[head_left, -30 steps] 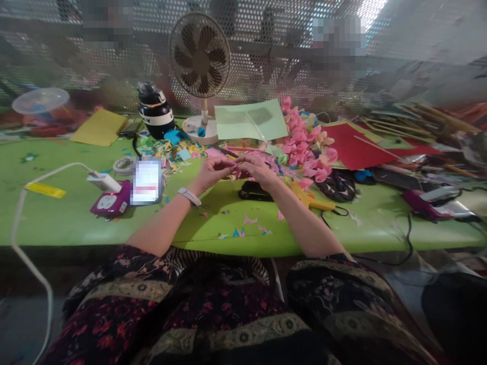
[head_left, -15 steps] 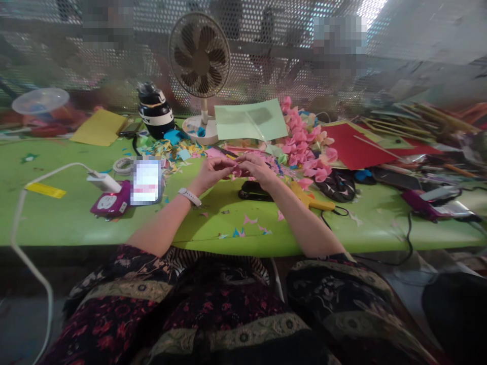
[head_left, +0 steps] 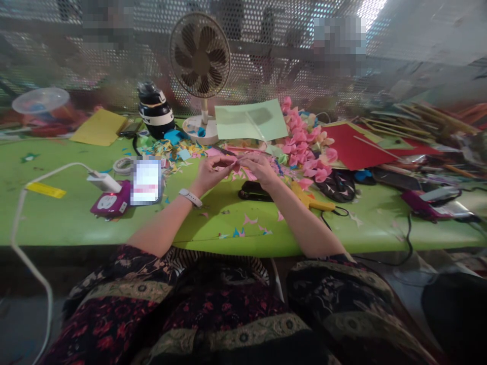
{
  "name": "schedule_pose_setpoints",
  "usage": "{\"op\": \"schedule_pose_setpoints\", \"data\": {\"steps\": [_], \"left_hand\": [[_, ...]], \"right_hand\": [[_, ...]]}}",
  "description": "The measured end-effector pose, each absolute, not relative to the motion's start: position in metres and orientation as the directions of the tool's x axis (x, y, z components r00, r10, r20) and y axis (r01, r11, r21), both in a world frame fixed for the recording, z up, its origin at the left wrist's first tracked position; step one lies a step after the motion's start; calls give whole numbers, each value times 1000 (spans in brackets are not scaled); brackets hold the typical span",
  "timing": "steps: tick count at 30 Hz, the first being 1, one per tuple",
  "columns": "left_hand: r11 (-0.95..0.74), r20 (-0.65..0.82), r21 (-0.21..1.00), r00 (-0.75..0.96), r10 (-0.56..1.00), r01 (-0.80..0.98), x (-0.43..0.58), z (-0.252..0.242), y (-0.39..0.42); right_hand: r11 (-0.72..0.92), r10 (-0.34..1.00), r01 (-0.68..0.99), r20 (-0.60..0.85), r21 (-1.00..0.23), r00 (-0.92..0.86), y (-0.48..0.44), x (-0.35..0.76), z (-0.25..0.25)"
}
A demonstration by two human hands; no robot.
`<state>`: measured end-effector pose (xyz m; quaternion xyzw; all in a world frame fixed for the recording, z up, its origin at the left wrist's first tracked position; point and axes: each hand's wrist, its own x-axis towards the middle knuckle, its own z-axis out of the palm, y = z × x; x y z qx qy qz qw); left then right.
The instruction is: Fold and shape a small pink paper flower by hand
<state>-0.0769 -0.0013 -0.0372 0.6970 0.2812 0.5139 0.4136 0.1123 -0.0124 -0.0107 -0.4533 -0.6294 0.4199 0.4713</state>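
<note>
Green surface (head_left: 57, 223), littered with paper scraps (head_left: 171, 149), fan (head_left: 200, 56) at the back. Head view: left hand (head_left: 213, 173) and right hand (head_left: 262, 170) meet fingertip to fingertip, both pinched shut on a small paper piece (head_left: 238, 162), held above mid-surface. Black object (head_left: 253, 191) lies just under the right hand. Pink paper flowers (head_left: 304, 147) nearby.

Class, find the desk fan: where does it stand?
In the head view, the desk fan stands at the back of the green table, left of centre, between the black and white container and the pale green sheet.
</note>
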Motion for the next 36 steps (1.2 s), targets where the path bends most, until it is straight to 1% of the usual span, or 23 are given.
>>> {"op": "schedule_pose_setpoints", "data": {"steps": [4,9,14,19,28,32,36], "left_hand": [[-529,512,848,314,799,-37,-76,-41,1],[-514,498,857,318,807,-39,-76,-39,0],[-475,456,880,316,832,-18,-76,-35,-4],[-464,446,886,306,841,-16,-76,-34,-5],[-470,451,882,291,844,-5,-76,-35,-6],[-423,417,905,266,869,-39,-77,-36,-4],[-347,361,932,267,893,-100,-78,-39,-1]], "right_hand": [[193,974,126,174,-973,-145,-11,113,-12],[175,975,98,159,-980,-157,-9,114,-17],[144,981,120,125,-982,-149,-10,114,-16],[106,987,144,87,-984,-138,-12,114,-13],[114,988,148,96,-982,-124,-8,115,-18],[93,991,166,75,-982,-109,-8,116,-18],[124,985,143,104,-982,-141,-9,115,-17]]}}
